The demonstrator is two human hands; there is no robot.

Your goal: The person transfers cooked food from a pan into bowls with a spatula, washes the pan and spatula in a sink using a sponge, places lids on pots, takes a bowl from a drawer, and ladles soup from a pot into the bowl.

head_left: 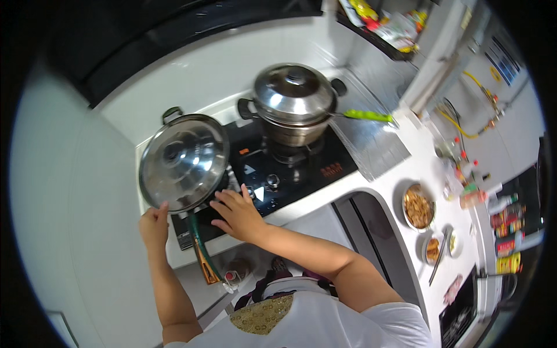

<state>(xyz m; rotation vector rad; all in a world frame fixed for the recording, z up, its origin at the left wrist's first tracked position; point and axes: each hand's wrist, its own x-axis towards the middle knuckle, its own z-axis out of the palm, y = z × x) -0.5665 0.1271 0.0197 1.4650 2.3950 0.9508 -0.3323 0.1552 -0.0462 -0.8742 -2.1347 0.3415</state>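
A large pan [216, 174] with a glass-and-steel lid [185, 159] stands on the left of the black gas hob [278, 197]. Its green and gold long handle [200, 249] points toward me. My left hand [154, 231] is closed, fingers curled, beside the pan's near left rim. The thumb is up against or very near the rim; anything inside the fingers is hidden. My right hand [241, 217] is open with fingers spread over the hob's front, close to a control knob [250, 191] and right of the pan handle. It holds nothing.
A lidded steel steamer pot [295, 95] sits on the right burner, a bright green handle [368, 115] jutting rightward. On the right counter are a bowl of brown food [419, 207], two small bowls, chopsticks [439, 258] and bottles. A dark hood overhangs the back.
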